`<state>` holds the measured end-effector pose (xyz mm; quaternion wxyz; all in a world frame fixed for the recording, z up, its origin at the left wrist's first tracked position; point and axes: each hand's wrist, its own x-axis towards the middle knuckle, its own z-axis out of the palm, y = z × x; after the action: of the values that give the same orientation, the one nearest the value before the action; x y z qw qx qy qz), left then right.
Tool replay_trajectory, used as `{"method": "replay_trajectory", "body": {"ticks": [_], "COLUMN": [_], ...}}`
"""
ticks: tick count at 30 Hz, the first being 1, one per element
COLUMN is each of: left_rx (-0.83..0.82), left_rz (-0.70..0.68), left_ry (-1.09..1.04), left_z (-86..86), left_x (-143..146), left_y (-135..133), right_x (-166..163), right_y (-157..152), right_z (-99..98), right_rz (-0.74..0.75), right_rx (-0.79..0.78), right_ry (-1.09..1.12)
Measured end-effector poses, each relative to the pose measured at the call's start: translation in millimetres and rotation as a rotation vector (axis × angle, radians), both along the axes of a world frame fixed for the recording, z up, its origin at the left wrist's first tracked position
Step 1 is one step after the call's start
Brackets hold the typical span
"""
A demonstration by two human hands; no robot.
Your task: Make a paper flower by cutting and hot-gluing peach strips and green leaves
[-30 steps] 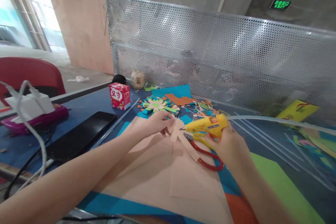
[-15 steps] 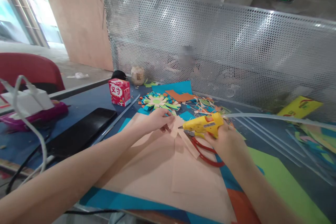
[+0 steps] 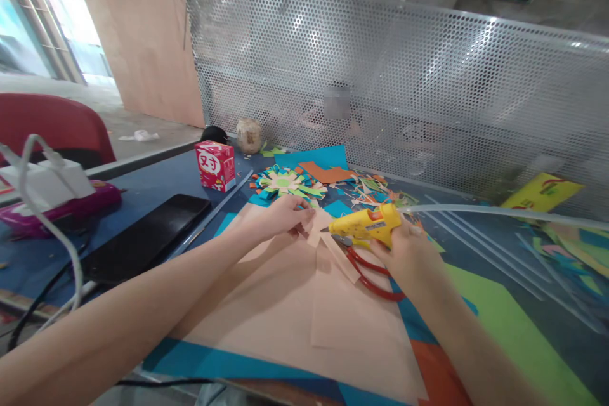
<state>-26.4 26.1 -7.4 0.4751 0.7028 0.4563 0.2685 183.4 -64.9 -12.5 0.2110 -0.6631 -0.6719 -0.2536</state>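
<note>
Cut peach-coloured paper strips (image 3: 333, 255) meet at the centre of the work, above broad peach paper sheets (image 3: 266, 314) that spread toward 7 o'clock on a dark blue surface (image 3: 264, 214). At the strips' 9 o'clock, a person's left hand (image 3: 285, 216) bends over them, its fingers drawn narrow at the paper's edge; how firmly they grip cannot be told. At 3 o'clock, the right hand (image 3: 404, 241) wraps its fingers around the handle of a yellow plastic glue gun (image 3: 364, 223), the nozzle pointing to the strips; whether the tip touches them is unclear. A long translucent glue stick (image 3: 476, 209) trails from the gun's rear. Red-handled scissors (image 3: 380, 295) lie between 4 and 5 o'clock, partly under the gun. Between 10 and 11 o'clock sits a layered, fringed paper flower (image 3: 283, 183) in blue, orange, green and peach. Farther out, a red cube-shaped carton (image 3: 216, 166) stands at 10, a black phone (image 3: 147, 238) lies at 9, and a light green paper sheet (image 3: 504, 317) rests at 4.
</note>
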Motion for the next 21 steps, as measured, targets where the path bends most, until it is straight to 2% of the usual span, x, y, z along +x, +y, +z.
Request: {"method": "replay_trajectory", "body": {"ticks": [12,21], "left_rx": [0.005,-0.047], "left_rz": [-0.005,0.01], "left_ry": [-0.032,-0.056], "left_z": [-0.5,-2.2], "left_x": [-1.4,-2.3], "left_y": [0.9,3.6], "right_x": [0.9,0.5], "right_y": [-0.6,0.2], "right_z": [4.9,4.0], "right_rz": [-0.032,-0.04], "right_rx": [-0.074,-0.05], "right_ry": [-0.056,-0.091]}}
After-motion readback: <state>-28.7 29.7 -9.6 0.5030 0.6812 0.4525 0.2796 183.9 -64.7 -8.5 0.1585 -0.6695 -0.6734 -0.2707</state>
